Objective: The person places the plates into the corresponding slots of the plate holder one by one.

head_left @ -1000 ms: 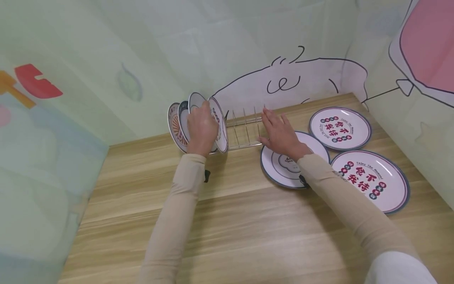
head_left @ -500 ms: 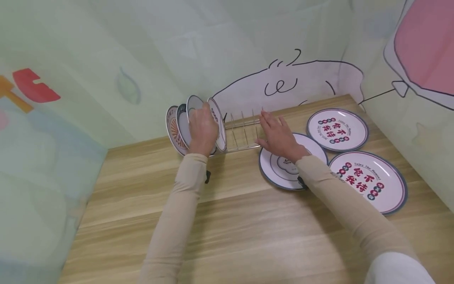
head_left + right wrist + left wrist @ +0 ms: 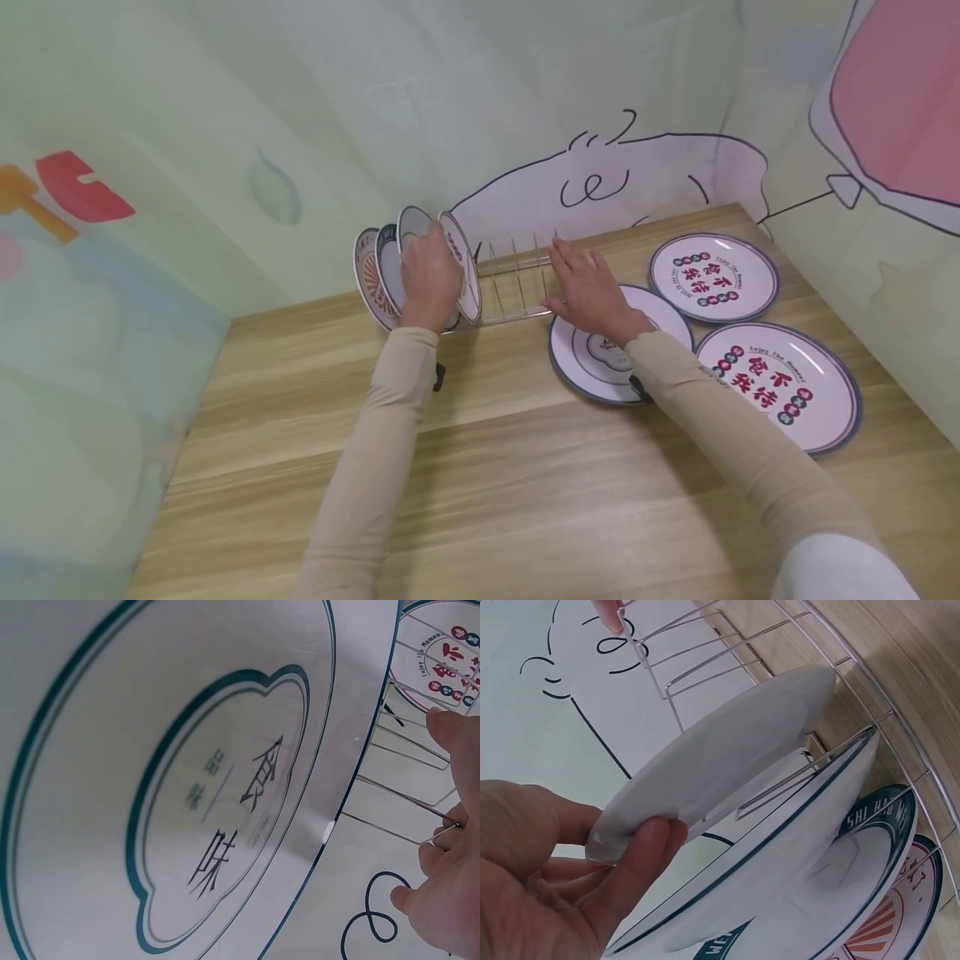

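Note:
In the head view my left hand [image 3: 432,279] is at the left part of a wire rack [image 3: 525,315], pinching the rim of the rightmost standing plate [image 3: 468,279]. The left wrist view shows the thumb and fingers of this hand [image 3: 540,889] on that tilted plate [image 3: 727,735], with several plates standing beside it. My right hand [image 3: 592,292] touches the rack's right end, fingers extended and thumb apart, above a large flat-lying plate [image 3: 585,367]. In the right wrist view this hand [image 3: 450,862] is against the wires, and the large plate [image 3: 210,795] fills the left side.
Two plates with red characters lie at the right, a smaller one [image 3: 712,304] behind a larger one [image 3: 795,425]. They rest on a wooden table [image 3: 300,467]. A printed cloth [image 3: 337,125] stands behind and at both sides. Three plates stand left of the pinched one.
The head view has shifted slightly. Both hands keep the same places on the plate and the rack, and no plate has visibly moved.

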A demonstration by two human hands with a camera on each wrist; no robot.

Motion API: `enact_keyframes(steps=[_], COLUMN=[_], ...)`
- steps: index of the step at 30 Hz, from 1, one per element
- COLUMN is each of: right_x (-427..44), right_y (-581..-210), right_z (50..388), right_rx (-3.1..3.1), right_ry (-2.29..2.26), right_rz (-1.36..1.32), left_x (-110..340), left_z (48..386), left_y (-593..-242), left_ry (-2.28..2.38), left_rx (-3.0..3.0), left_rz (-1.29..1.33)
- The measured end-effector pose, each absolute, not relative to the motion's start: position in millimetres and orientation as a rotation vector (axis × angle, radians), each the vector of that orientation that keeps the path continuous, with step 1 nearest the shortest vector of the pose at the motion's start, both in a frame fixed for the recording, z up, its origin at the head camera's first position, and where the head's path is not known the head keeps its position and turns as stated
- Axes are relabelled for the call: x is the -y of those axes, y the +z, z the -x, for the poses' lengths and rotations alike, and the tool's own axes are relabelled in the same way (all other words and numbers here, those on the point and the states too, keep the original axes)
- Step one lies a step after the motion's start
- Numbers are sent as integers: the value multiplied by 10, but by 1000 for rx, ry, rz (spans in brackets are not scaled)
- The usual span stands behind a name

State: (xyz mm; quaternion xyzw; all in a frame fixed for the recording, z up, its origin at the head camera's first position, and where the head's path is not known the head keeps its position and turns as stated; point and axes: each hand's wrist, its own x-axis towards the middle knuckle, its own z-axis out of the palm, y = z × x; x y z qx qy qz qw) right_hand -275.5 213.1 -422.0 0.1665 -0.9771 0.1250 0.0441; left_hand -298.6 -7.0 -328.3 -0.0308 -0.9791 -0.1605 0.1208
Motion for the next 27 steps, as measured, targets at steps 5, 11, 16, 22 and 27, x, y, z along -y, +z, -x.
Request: enact_keyframes(steps=[5,11,16,22,27], right_x=[-2126,-2128,-2132,-2135,-2125], right_y=[-4251,-4240,-4220,-4215,-4219], right_z=[2749,2753,2763,2760,2757], right_rx=[2986,2995,2999,2998,3001], right_ry=[372,367,359,351,355], right_rz=[-512,-515,-513,-517,-523], left_x=[92,142,200,221,224], left_z=[2970,2928,2882,2826,2786], left_y=[-3269,-3205,-3151,-3118,-3071], left_ry=[-494,-499,-514,-528,-534], left_rx=[2890,2890,2779,2715,2692], left_rz=[79,76,94,147,145])
